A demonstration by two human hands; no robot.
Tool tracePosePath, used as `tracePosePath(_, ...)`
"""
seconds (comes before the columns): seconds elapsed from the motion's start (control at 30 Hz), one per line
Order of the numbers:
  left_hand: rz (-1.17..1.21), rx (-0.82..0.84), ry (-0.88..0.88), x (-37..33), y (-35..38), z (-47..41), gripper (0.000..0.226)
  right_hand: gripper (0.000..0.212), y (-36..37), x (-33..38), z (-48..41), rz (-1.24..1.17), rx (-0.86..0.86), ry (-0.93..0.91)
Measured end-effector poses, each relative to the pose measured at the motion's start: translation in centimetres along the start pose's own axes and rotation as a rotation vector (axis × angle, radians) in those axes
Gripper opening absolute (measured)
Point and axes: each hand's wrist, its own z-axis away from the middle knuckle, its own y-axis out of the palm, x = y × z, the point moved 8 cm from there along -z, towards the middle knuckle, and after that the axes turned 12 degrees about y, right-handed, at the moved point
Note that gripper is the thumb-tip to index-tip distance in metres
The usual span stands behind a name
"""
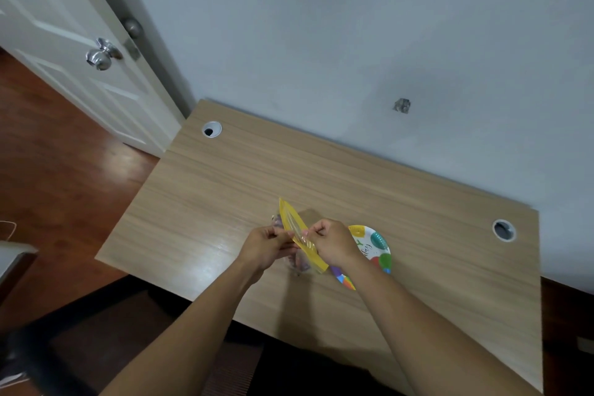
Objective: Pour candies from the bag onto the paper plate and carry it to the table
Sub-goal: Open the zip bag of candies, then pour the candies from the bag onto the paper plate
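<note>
A clear candy bag [294, 225] with a yellow zip top stands upright above the wooden desk [225, 190]. My left hand [266, 244] pinches one side of the yellow top and my right hand [331, 243] pinches the other side. Wrapped candies show dimly through the clear lower part of the bag. A paper plate [374, 246] with coloured dots lies flat on the desk just right of the bag, partly hidden under my right hand and wrist. No candy is visible on the plate.
The desk has a cable hole at the far left [211, 129] and another at the right [503, 229]. A grey wall backs the desk. A white door [64, 51] with a metal knob stands open at the left over a dark wooden floor.
</note>
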Motion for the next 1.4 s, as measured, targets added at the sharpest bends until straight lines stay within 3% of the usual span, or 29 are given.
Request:
tracePosePath(0.1, 0.021, -0.039, -0.02, -0.3, -0.6, 0.2, 0.03, 0.019, 0.1, -0.1, -0.1, -0.057, -0.032, 0.041)
tracePosePath(0.2, -0.001, -0.059, -0.005, -1.0, -1.1, 0.5, 0.052, 0.015, 0.3, -1.4, -2.0, -0.097, -0.056, 0.052)
tracePosePath(0.27, -0.048, -0.074, 0.005, -1.5, -1.5, 0.8, 0.047, 0.015, -0.4, -0.2, -0.9, -0.025, -0.103, 0.005)
tracePosePath(0.33, -0.157, -0.104, 0.004, -2.1, -2.5, 1.0, 0.024, 0.021, -1.6, 1.5, 1.0, 0.074, -0.163, -0.061)
tracePosePath(0.5, -0.682, -0.063, 0.025, -4.7, -5.6, 0.7, 0.033, 0.01, -4.7, 2.7, 1.3, 0.274, -0.244, -0.111)
tracePosePath(0.7, -0.881, 0.058, 0.039, -6.5, -6.0, 0.1, 0.03, 0.011, -5.6, 4.2, 1.6, 0.394, -0.271, -0.183)
tracePosePath(0.9, -0.846, 0.272, 0.035, -5.1, -5.2, 0.3, 0.052, 0.01, -4.4, 5.5, 2.9, 0.39, -0.184, -0.267)
tracePosePath(1.03, -0.507, 0.303, -0.013, -4.6, -4.9, 0.6, 0.047, 0.014, -5.2, 6.1, 4.2, 0.4, -0.141, -0.331)
tracePosePath(1.13, -0.434, 0.303, 0.13, -5.4, -4.9, -0.3, 0.055, 0.015, -6.2, 6.6, 5.2, 0.389, -0.093, -0.39)
tracePosePath(1.27, -0.832, 0.499, 0.424, -5.6, -2.3, -1.2, 0.094, 0.018, -7.6, 7.4, 6.5, 0.345, -0.044, -0.467)
tracePosePath(1.33, -0.89, 0.594, 0.521, -5.6, 0.2, -1.3, 0.106, 0.015, -8.5, 7.5, 7.2, 0.223, 0.007, -0.466)
tracePosePath(1.4, -0.862, 0.647, 0.64, -6.2, 2.9, -0.8, 0.091, 0.013, -9.7, 7.5, 7.8, 0.067, 0.043, -0.423)
